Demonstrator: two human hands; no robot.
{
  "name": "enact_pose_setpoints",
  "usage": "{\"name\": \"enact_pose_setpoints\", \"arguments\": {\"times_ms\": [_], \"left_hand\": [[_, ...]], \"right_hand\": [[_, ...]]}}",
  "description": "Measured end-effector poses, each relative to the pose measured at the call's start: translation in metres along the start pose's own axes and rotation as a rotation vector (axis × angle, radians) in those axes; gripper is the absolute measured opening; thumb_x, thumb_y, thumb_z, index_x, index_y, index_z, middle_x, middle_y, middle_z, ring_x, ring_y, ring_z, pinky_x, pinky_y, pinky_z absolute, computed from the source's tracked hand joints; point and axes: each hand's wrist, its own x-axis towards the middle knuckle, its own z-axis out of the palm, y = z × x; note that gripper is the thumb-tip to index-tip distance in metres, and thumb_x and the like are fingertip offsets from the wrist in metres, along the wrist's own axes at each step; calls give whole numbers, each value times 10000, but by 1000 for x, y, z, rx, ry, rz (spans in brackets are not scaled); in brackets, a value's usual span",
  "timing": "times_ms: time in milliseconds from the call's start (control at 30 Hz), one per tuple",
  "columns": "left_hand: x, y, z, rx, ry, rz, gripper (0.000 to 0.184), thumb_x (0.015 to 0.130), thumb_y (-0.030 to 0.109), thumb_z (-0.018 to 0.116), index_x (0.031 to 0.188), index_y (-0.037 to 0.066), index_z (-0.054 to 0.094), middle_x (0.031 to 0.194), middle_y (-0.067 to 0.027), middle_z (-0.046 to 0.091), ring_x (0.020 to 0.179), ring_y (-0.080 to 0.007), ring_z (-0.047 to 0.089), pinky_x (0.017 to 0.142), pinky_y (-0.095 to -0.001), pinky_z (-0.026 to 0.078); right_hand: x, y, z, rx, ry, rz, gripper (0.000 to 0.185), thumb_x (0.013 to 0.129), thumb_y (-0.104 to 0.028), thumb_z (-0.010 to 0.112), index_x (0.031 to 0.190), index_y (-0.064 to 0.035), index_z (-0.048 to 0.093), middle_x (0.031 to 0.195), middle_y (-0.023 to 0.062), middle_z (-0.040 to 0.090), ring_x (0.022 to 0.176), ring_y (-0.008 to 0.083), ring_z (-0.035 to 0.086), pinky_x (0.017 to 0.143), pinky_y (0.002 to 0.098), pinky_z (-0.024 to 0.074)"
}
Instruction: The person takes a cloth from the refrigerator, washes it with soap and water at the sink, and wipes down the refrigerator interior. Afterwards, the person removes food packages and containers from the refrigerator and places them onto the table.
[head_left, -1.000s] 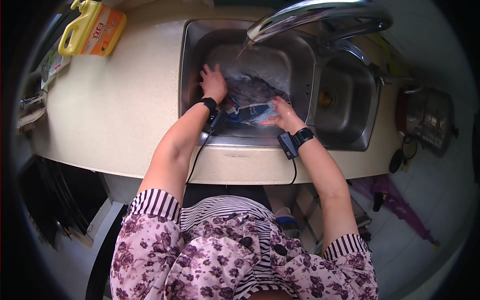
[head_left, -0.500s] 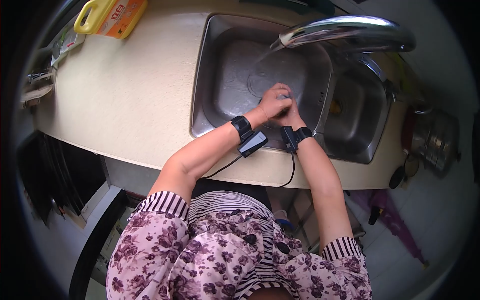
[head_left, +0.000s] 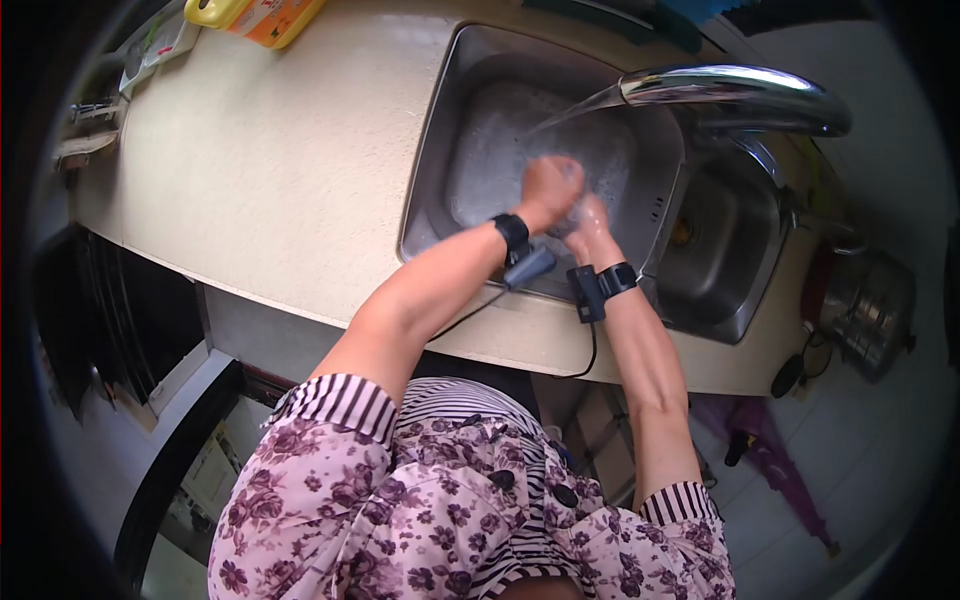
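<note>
My left hand (head_left: 553, 190) is over the large sink basin (head_left: 425, 215), its fingers curled and smeared by motion. What it may hold is hidden. Just to its right and nearer to me is my right hand (head_left: 592, 222), wet and blurred, with a small gap between the two. Its fingers do not show clearly. From the chrome faucet (head_left: 735, 85) a stream of water (head_left: 575, 108) runs down into the basin, beyond both hands. Each wrist wears a black strap with a small cabled box.
A smaller basin (head_left: 725, 250) adjoins on the right. The cream counter (head_left: 270, 170) stretches left, with a yellow jug (head_left: 265, 18) at its back. A metal pot (head_left: 868, 315) stands at the right, and a purple umbrella (head_left: 775, 470) is below the counter.
My hands, clasped together before, have come slightly apart, the left one lifting up and away from the right. The view has shifted a little, so the sink sits further right.
</note>
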Motion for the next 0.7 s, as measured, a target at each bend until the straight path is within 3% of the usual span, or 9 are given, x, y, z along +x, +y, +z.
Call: {"name": "enact_pose_setpoints", "arguments": {"times_ms": [33,167,233,300,367,400,567,633,700], "left_hand": [[5,-2,-3,-33,4,-191,233,772,230,539,747,38,669,791,-187,617,728,-387,584,653,-411,479],[13,-22,-16,192,-9,-150,230,760,231,547,785,40,674,823,-186,628,762,-376,593,694,-405,484],[11,-39,-16,458,-42,299,241,745,206,541,879,47,662,900,-175,635,821,-351,597,750,-387,480],[10,-39,-24,591,-84,182,288,731,180,531,965,47,634,1012,-182,614,947,-331,568,843,-360,434],[14,-42,-35,160,-805,-151,342,755,148,507,1072,38,570,970,-137,608,926,-259,546,830,-342,401],[9,-44,-37,90,-924,-169,341,762,184,530,1050,6,569,968,-124,608,923,-210,542,808,-331,403],[17,-40,-48,6,-811,-517,441,787,331,584,1074,-3,568,959,-139,614,957,-242,553,849,-348,418],[44,-67,-54,633,-588,-426,440,781,276,575,1105,-21,553,1124,-187,550,1045,-323,511,893,-390,418],[49,-95,-57,765,-442,-334,474,789,277,569,1170,4,494,1190,-189,475,1088,-350,463,911,-422,409]], "right_hand": [[-2,5,4,-45,56,-38,250,888,-262,476,918,-31,567,863,64,597,777,186,591,680,341,487],[-16,1,9,-110,-30,-30,245,903,-215,458,992,-3,544,931,102,604,866,212,599,776,369,496],[-21,-2,-4,-90,-74,-42,252,891,-238,497,988,-10,547,932,97,603,866,211,597,781,365,492],[-17,-11,-13,-87,-157,32,292,861,-279,549,981,-13,550,951,93,597,867,192,595,757,335,486],[-23,-21,-19,-211,-207,25,312,841,-247,585,1041,-13,534,998,99,585,908,189,582,773,328,479],[-28,-24,-23,-344,-254,28,360,820,-214,621,1100,-13,519,1044,105,573,950,185,569,789,320,472],[-3,-37,-60,-693,-114,-48,641,691,-31,714,1263,-20,424,1144,116,545,1009,214,548,840,307,445],[16,-42,-81,-1010,142,-369,655,683,-38,718,1268,-31,425,1151,126,553,1017,250,548,866,311,433],[16,-45,-79,-1085,237,-362,719,705,-77,706,1331,-64,352,1259,163,472,1095,263,504,887,300,422]]}}
